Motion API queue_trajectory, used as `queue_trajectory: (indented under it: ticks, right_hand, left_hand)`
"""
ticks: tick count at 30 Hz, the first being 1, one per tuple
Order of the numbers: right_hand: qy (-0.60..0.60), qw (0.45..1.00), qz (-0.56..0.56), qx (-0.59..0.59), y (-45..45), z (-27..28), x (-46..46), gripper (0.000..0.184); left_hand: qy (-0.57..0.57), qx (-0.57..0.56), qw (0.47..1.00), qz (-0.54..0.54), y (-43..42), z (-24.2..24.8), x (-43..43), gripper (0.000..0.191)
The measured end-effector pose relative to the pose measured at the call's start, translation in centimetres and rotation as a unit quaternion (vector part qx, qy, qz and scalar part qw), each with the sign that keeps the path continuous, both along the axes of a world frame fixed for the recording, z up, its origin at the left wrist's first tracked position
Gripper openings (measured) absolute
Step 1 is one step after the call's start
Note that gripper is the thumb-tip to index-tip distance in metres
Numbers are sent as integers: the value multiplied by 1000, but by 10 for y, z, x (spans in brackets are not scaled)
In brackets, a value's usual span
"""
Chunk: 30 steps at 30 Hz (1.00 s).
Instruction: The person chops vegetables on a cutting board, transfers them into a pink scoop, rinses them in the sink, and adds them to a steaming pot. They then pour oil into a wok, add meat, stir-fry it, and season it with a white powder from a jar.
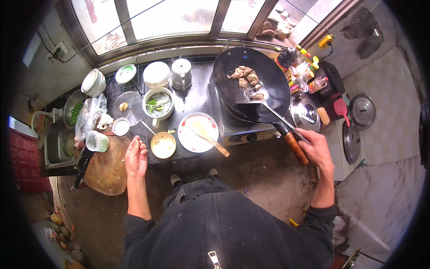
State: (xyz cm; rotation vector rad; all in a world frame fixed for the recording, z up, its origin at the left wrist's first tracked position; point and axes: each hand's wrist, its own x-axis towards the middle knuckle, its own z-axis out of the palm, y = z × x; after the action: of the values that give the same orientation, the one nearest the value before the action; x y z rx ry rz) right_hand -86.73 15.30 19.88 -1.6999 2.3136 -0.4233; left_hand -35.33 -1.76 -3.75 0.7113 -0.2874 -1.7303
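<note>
My right hand (314,144) grips the handle of a metal wok spatula (276,115), above the wok's wooden handle. The spatula's blade rests in a black wok (231,69) on the gas stove, beside browned meat pieces (252,79). Over the counter's front edge, my left hand (136,156) has its fingers curled in, with nothing visible in them. It is nearest to the round wooden chopping board (109,173) and a small yellow bowl (163,145). A floral-rimmed plate (186,144) carries a wooden-handled utensil (211,141).
A cleaver (83,167) lies at the board's left edge, near a plastic cup (97,141). Behind are a pot with greens (158,103) and a wire strainer (128,109). Seasoning bottles (304,72) and a lid (305,114) crowd the wok's right side. A sink (60,144) is far left.
</note>
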Motion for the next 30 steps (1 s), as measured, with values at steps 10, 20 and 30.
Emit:
queue_trajectory:
  ticks: [10, 20, 30]
  right_hand:
    - [40, 999, 21, -25, -45, -42, -5, 41]
    - [32, 997, 18, -65, -66, -61, 27, 39]
    - [99, 995, 22, 15, 1, -9, 4, 38]
  left_hand:
    - [17, -1, 998, -59, 3, 12, -35, 18]
    - [21, -6, 996, -91, 17, 32, -60, 16]
    - [10, 24, 993, -113, 18, 30, -73, 16]
